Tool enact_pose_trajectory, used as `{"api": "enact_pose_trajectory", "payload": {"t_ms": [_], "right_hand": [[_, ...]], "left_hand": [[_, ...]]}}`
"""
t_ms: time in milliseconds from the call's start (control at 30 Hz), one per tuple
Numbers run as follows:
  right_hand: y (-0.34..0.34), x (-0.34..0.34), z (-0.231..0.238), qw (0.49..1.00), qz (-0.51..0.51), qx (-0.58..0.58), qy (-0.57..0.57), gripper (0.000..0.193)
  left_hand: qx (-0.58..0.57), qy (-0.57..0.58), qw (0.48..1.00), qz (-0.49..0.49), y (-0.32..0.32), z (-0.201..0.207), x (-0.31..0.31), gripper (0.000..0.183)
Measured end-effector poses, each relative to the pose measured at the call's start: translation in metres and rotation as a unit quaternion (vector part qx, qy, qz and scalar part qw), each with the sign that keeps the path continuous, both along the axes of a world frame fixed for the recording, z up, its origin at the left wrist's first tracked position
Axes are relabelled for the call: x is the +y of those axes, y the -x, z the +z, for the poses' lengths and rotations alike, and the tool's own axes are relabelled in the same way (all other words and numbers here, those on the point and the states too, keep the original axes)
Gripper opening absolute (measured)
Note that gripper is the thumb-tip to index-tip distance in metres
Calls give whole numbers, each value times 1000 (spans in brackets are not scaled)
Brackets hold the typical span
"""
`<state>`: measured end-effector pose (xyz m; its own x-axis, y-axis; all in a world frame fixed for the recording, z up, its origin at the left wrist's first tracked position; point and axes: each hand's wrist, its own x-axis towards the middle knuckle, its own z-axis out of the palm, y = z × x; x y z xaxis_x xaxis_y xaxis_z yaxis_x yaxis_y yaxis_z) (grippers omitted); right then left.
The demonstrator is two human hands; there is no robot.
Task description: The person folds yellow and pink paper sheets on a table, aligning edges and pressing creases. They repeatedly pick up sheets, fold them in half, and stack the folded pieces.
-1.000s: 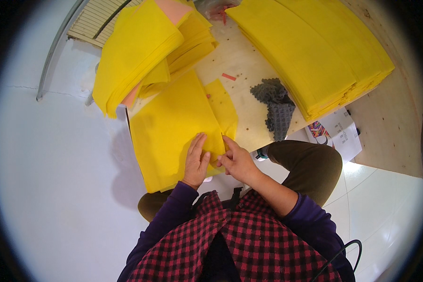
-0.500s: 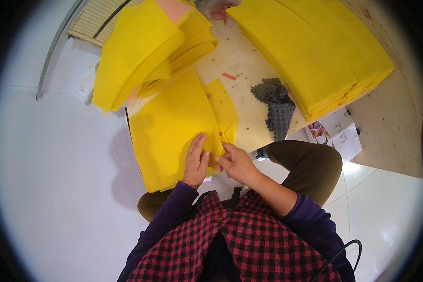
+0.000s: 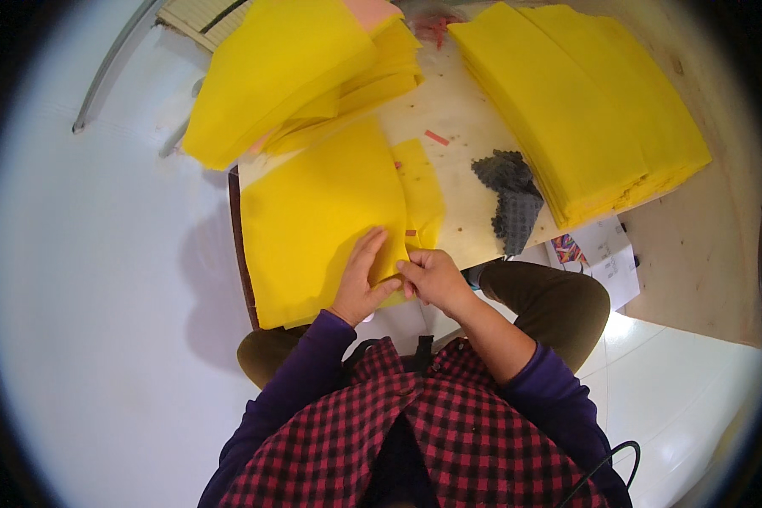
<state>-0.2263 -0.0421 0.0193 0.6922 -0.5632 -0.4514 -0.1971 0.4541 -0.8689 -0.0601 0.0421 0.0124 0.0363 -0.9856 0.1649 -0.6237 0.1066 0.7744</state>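
Note:
A yellow sheet [image 3: 313, 203], fabric-like and flat, covers the near left part of the wooden table. From under its right edge a second yellow piece [image 3: 422, 186] sticks out, with small reddish strips along the seam between them. My left hand [image 3: 364, 275] rests on the sheet near its close right corner, fingers stretched out and thumb apart. Just to the right, my right hand [image 3: 433, 278] pinches that corner between thumb and fingers. What lies beneath the top sheet is mostly hidden.
A pile of folded yellow sheets [image 3: 288, 76] with a pink piece stands at the far left. To the far right is a tall yellow stack [image 3: 584, 110]. Between them lie a crumpled dark grey cloth [image 3: 516, 203] and a red strip [image 3: 437, 137]. A printed white box [image 3: 605, 254] sits below the table.
The view has shifted slightly, so the table's contents appear moved right. My right fingers have closed more tightly on the sheet's corner; my left hand stays flat beside them.

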Motion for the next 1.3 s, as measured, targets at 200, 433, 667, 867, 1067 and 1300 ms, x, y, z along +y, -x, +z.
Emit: {"api": "enact_pose_trajectory", "payload": {"t_ms": [200,433,667,867,1067,1300], "right_hand": [[-10,-3,8,996,4,10,92,30],[-6,-19,9,984,-61,10,170,16],[-15,-42,8,898,-27,7,439,36],[-37,-47,2,847,68,37,527,29],[-37,-49,3,910,37,45,410,16],[-39,-53,-3,975,3,-10,221,13]], "left_hand": [[-26,-1,1000,-10,-7,-6,0,62],[49,-9,998,31,-8,-16,3,54],[99,-4,995,27,-10,-16,4,50],[11,-1,1000,17,-10,-5,7,53],[-189,-68,972,120,-31,12,58,60],[-272,-80,912,297,-96,11,148,65]]}}
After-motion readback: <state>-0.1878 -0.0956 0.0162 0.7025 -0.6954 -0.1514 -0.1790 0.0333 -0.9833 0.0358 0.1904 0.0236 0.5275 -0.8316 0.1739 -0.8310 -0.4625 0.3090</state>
